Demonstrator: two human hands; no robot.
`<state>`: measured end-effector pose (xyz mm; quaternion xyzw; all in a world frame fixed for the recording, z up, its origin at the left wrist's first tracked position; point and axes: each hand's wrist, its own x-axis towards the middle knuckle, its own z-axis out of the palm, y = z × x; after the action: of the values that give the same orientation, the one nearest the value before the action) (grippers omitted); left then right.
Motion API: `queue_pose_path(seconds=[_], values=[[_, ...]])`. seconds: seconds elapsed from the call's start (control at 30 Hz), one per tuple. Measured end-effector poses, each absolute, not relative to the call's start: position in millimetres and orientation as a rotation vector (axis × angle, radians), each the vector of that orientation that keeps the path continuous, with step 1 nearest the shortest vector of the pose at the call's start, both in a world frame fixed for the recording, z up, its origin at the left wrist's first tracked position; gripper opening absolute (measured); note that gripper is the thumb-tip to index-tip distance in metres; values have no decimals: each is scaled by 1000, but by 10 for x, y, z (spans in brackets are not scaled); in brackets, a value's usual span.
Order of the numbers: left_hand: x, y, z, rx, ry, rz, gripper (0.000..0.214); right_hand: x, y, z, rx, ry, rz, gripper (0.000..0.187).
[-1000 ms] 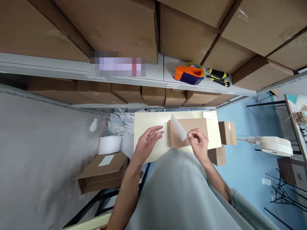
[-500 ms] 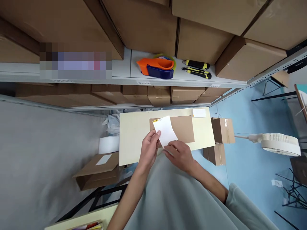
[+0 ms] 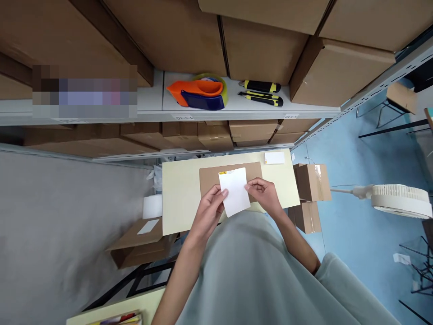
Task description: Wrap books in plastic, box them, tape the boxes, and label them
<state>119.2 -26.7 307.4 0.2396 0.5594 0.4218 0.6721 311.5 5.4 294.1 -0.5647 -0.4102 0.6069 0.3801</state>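
Observation:
A white label sheet [image 3: 234, 193] with a small yellow mark at its upper left corner is held up between my two hands. My left hand [image 3: 211, 205] pinches its left edge, thumb on top. On the opposite edge, my right hand [image 3: 265, 193] grips it between thumb and fingers. Behind the sheet lies a flat brown cardboard piece [image 3: 207, 176] on the pale yellow tabletop [image 3: 179, 198]. A smaller white stack of labels or cards [image 3: 274, 158] rests at the table's back right.
On the grey shelf [image 3: 158, 97] above sit an orange and blue tape dispenser [image 3: 199, 94] and black-yellow utility knives [image 3: 262, 92], with cardboard boxes behind. Closed boxes [image 3: 313, 183] stand right of the table near a white fan [image 3: 401, 198]. An open carton [image 3: 142, 241] is at left.
My right hand has moved up from the sheet's lower corner to its right edge. The sheet now hangs straighter and flatter, and the head view has shifted.

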Motion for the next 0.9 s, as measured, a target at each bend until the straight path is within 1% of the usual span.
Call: queue_pose_path(seconds=[0.3, 0.4, 0.5, 0.6, 0.7, 0.8, 0.9], values=[[1215, -277, 2807, 685, 1442, 984, 57, 3195, -3, 3096, -1431, -1131, 1367, 30], [1197, -314, 2755, 694, 1454, 944, 57, 3215, -5, 3129, -1413, -1187, 1360, 31], [1189, -340, 2758, 715, 1475, 943, 50, 3195, -57, 3172, -1393, -1266, 1337, 30], [1166, -365, 2781, 752, 1473, 958, 42, 3105, -191, 3217, -1320, -1446, 1291, 23], [1112, -403, 2771, 800, 1415, 997, 36, 2963, -377, 3222, -1189, -1743, 1207, 19], [1042, -445, 2713, 734, 1323, 1043, 32, 2832, -541, 3184, -1069, -2025, 1066, 20], [972, -492, 2658, 655, 1323, 1025, 32, 2759, -630, 3152, -991, -2173, 914, 23]])
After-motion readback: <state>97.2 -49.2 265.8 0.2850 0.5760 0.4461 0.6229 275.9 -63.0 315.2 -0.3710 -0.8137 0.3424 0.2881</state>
